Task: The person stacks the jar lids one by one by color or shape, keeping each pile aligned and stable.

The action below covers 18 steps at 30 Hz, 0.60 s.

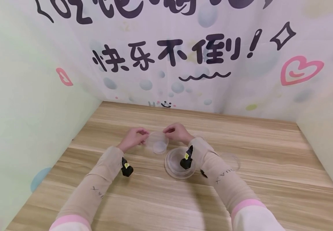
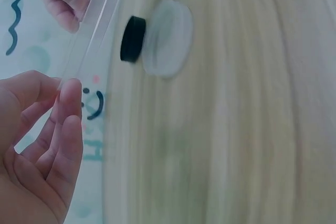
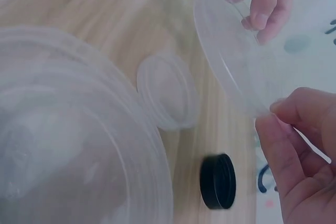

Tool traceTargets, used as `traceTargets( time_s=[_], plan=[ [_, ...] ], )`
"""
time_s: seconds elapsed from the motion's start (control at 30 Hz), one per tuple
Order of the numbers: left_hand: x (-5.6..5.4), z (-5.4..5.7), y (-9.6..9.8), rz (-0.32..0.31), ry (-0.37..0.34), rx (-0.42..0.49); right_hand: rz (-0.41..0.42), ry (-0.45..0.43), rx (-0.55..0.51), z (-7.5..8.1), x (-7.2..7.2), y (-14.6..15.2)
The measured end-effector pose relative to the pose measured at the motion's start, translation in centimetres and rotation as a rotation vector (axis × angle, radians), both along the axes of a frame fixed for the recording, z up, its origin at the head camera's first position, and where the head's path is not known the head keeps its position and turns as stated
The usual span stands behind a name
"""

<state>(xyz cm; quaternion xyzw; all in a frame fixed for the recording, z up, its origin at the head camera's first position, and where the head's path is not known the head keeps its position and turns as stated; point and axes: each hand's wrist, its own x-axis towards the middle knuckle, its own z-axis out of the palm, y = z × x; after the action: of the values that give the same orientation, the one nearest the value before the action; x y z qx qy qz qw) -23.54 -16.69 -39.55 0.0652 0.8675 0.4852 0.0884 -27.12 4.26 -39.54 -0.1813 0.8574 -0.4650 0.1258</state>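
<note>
Between both hands a clear round plastic lid is held up by its rim. My left hand pinches its left edge between thumb and fingertips, and my right hand pinches the opposite edge. Seen from the left wrist, the thin disc is nearly edge-on. Beneath it on the table lies a smaller clear round lid. A short black cap stands on its side near that lid in the right wrist view.
Larger clear round plastic pieces, seemingly stacked, lie on the wooden table below the right wrist. Another clear round piece lies partly behind the right forearm. A printed cloth hangs behind the table, with pale walls on both sides.
</note>
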Motion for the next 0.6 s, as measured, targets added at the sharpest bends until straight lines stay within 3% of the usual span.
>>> traceTargets(
  time_s=[0.13, 0.33, 0.6],
  plan=[
    [-0.5, 0.1, 1.2, -0.028, 0.002, 0.005, 0.011, 0.007, -0.029, -0.2, 0.1, 1.4],
    [-0.8, -0.3, 2.9, -0.09, -0.016, -0.001, -0.012, 0.007, 0.013, -1.0, 0.6, 3.4],
    [-1.0, -0.6, 5.2, -0.12, -0.02, -0.01, -0.003, 0.034, -0.014, -1.6, 1.2, 5.9]
  ],
)
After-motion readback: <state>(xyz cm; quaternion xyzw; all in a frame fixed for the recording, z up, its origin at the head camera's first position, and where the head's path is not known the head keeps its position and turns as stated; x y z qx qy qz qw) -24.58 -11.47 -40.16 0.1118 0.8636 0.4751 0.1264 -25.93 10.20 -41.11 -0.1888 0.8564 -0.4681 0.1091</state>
